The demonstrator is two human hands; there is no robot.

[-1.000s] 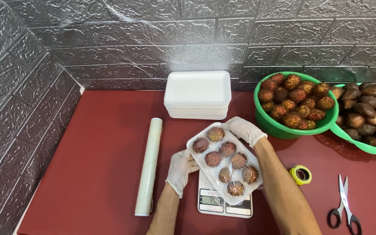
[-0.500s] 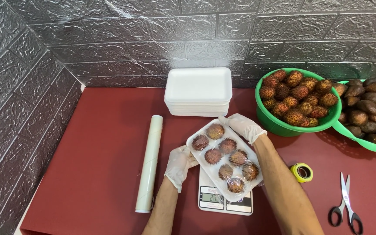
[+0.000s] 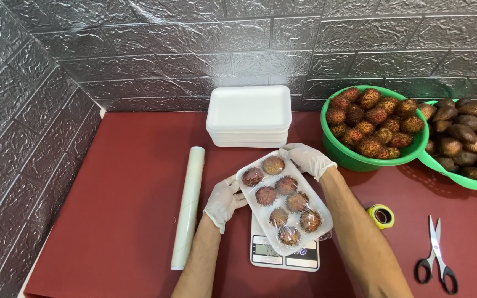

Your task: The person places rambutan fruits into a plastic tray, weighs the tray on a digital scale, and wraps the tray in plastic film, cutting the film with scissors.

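Observation:
A white foam tray (image 3: 317,232) wrapped in clear film holds several red, hairy rambutans (image 3: 276,190). It rests tilted over a small digital kitchen scale (image 3: 282,256). My left hand (image 3: 223,201), in a white glove, grips the tray's left edge. My right hand (image 3: 308,159), also gloved, holds the tray's far right corner. Both forearms reach in from the bottom of the view.
A stack of empty white foam trays (image 3: 249,116) stands behind. A roll of cling film (image 3: 189,207) lies at left. A green bowl (image 3: 349,157) of rambutans and a second green bowl (image 3: 454,176) of brown scaly fruit sit at right. Yellow tape (image 3: 381,216) and scissors (image 3: 436,261) lie near.
The wrapped tray and both hands have stayed over the scale, with only a slight shift of the tray. Nothing was let go.

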